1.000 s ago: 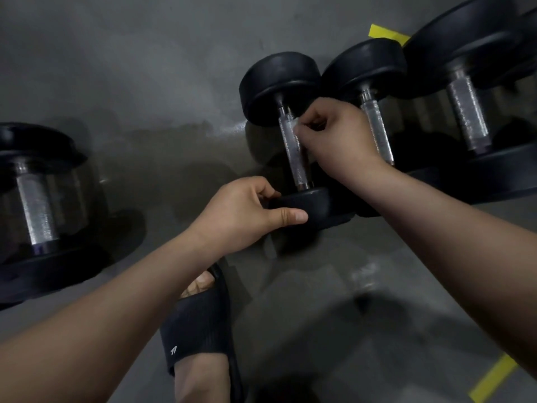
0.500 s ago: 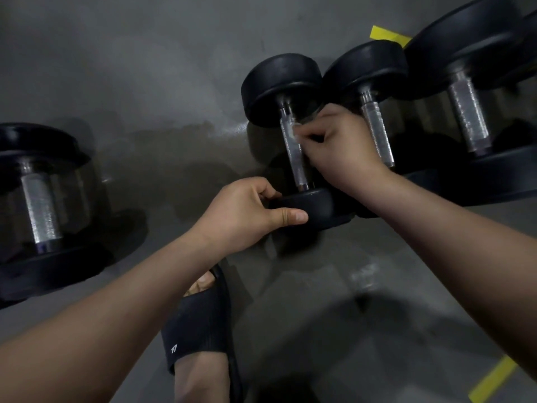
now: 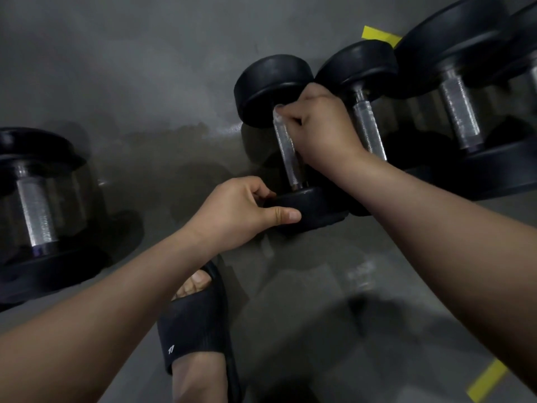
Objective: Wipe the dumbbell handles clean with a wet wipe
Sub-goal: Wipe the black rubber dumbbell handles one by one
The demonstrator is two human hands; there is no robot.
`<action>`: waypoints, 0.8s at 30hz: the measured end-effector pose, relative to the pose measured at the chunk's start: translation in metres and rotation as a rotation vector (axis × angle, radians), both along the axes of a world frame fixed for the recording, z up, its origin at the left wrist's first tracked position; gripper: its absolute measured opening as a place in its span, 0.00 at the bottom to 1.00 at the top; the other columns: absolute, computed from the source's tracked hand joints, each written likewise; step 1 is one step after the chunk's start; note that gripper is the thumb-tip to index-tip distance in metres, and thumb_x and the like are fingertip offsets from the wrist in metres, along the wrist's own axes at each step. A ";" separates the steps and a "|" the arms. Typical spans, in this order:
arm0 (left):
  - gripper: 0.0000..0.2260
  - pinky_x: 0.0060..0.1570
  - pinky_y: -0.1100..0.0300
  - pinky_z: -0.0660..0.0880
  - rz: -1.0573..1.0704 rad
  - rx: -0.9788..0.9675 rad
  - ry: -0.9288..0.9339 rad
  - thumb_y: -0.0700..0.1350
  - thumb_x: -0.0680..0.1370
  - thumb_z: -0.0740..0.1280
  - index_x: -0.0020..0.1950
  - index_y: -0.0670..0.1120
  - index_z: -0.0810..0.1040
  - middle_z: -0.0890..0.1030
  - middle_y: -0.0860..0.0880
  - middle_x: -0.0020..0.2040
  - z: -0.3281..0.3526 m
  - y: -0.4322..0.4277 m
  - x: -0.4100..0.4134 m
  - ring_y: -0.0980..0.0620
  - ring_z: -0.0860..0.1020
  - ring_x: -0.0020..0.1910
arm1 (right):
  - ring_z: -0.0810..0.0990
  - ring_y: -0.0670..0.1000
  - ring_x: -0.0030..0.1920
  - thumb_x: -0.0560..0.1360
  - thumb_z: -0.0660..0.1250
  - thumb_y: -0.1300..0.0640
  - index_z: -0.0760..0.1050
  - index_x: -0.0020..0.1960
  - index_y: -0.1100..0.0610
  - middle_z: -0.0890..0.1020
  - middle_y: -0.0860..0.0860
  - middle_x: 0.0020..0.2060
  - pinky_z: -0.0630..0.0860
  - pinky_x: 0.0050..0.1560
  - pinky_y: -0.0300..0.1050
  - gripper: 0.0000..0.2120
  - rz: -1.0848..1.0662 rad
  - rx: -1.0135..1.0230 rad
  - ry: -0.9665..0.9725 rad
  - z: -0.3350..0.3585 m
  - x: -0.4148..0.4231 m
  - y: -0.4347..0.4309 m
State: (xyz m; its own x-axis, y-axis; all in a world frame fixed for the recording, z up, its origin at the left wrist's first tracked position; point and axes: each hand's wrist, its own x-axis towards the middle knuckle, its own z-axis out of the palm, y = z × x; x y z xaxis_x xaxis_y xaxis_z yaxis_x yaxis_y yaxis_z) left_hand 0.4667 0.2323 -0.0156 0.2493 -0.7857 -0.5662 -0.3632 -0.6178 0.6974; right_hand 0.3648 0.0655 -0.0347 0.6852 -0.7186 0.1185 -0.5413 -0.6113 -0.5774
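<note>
Nearest me, foot in black slide [image 3: 194, 324] standing on grey floor [image 3: 116, 82]. Left hand [image 3: 232, 212] gripping dumbbell [image 3: 313, 207] by near head, thumb lying across rim. Beyond, I'm seeing right hand [image 3: 325, 129] curling fingers round top of handle [image 3: 286, 154], pale bit of wet wipe [image 3: 276, 111] showing at fingertips, right under far head. Dumbbell lying on floor, neighbouring dumbbells [image 3: 453, 112] sitting just beside on right

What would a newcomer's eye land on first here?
Two bare hands on a black dumbbell at centre: the right hand pinches a wet wipe against the top of its steel handle, while the left hand grips the near weight head. Other dumbbells lie on the grey floor at right and far left, and a black sandal shows below.
</note>
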 end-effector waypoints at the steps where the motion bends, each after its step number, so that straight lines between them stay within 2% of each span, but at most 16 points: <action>1: 0.30 0.35 0.61 0.76 -0.004 -0.003 -0.003 0.73 0.54 0.72 0.45 0.54 0.82 0.83 0.54 0.36 0.000 0.000 0.000 0.59 0.81 0.35 | 0.75 0.51 0.41 0.78 0.68 0.55 0.86 0.47 0.58 0.72 0.52 0.41 0.67 0.43 0.37 0.10 -0.028 0.000 -0.009 -0.002 0.002 0.000; 4: 0.30 0.34 0.62 0.75 -0.003 -0.008 0.006 0.73 0.54 0.72 0.45 0.53 0.82 0.83 0.54 0.36 -0.001 0.000 0.000 0.59 0.80 0.34 | 0.74 0.47 0.41 0.79 0.68 0.55 0.86 0.49 0.57 0.72 0.51 0.42 0.65 0.42 0.32 0.10 -0.044 0.037 -0.025 -0.006 -0.007 0.010; 7: 0.30 0.33 0.62 0.75 0.009 -0.008 0.010 0.73 0.53 0.72 0.44 0.53 0.82 0.83 0.54 0.36 -0.002 0.000 0.000 0.60 0.79 0.33 | 0.73 0.44 0.41 0.80 0.67 0.56 0.85 0.51 0.61 0.74 0.51 0.42 0.71 0.43 0.38 0.11 -0.018 0.078 -0.030 0.000 -0.006 0.010; 9: 0.29 0.32 0.64 0.73 0.008 -0.001 0.010 0.72 0.54 0.73 0.44 0.54 0.82 0.83 0.54 0.35 -0.001 0.000 0.000 0.61 0.79 0.32 | 0.75 0.48 0.46 0.81 0.63 0.59 0.83 0.56 0.62 0.77 0.56 0.47 0.70 0.46 0.44 0.12 0.030 0.058 0.096 0.004 0.002 0.005; 11: 0.27 0.30 0.67 0.71 0.006 0.001 0.004 0.71 0.56 0.75 0.44 0.54 0.82 0.82 0.54 0.35 -0.001 0.000 0.000 0.63 0.78 0.31 | 0.75 0.55 0.51 0.81 0.59 0.61 0.82 0.61 0.59 0.77 0.59 0.53 0.66 0.48 0.42 0.14 0.097 -0.018 0.195 0.004 0.006 0.002; 12: 0.25 0.30 0.67 0.70 0.006 0.000 0.005 0.69 0.58 0.76 0.44 0.53 0.82 0.82 0.54 0.34 -0.002 0.000 0.000 0.63 0.77 0.30 | 0.75 0.55 0.51 0.81 0.59 0.60 0.82 0.61 0.58 0.77 0.59 0.53 0.65 0.47 0.41 0.15 0.085 -0.010 0.189 0.003 0.005 0.002; 16: 0.26 0.28 0.67 0.71 0.038 -0.017 0.038 0.68 0.57 0.76 0.45 0.51 0.82 0.82 0.53 0.32 -0.001 0.001 -0.001 0.62 0.77 0.27 | 0.75 0.48 0.40 0.79 0.66 0.57 0.86 0.47 0.60 0.78 0.58 0.44 0.71 0.43 0.40 0.11 -0.147 0.091 -0.048 -0.003 -0.003 0.007; 17: 0.27 0.28 0.67 0.70 0.041 -0.019 0.047 0.68 0.56 0.76 0.45 0.51 0.82 0.82 0.53 0.32 0.000 0.001 -0.002 0.62 0.77 0.27 | 0.75 0.48 0.39 0.78 0.66 0.57 0.86 0.45 0.60 0.77 0.58 0.42 0.71 0.43 0.40 0.11 -0.162 0.073 -0.048 -0.005 -0.001 0.009; 19: 0.26 0.27 0.68 0.70 0.037 -0.012 0.050 0.67 0.57 0.77 0.45 0.51 0.82 0.82 0.52 0.31 0.001 0.001 -0.002 0.63 0.77 0.27 | 0.73 0.47 0.40 0.78 0.66 0.56 0.84 0.45 0.62 0.76 0.54 0.42 0.70 0.42 0.39 0.11 -0.107 0.061 -0.019 -0.009 0.006 0.009; 21: 0.24 0.28 0.67 0.71 0.021 -0.007 0.035 0.67 0.58 0.78 0.44 0.51 0.82 0.82 0.53 0.32 0.000 0.001 -0.001 0.62 0.77 0.28 | 0.72 0.44 0.41 0.79 0.66 0.54 0.80 0.46 0.63 0.74 0.50 0.43 0.71 0.43 0.41 0.12 -0.073 0.143 0.000 -0.008 0.011 0.008; 24: 0.29 0.30 0.66 0.72 0.019 -0.008 0.030 0.71 0.55 0.74 0.45 0.53 0.82 0.83 0.53 0.34 -0.001 0.001 -0.001 0.62 0.78 0.30 | 0.75 0.48 0.41 0.76 0.66 0.58 0.84 0.47 0.60 0.77 0.54 0.43 0.72 0.44 0.41 0.09 -0.121 0.090 -0.020 -0.007 0.004 0.006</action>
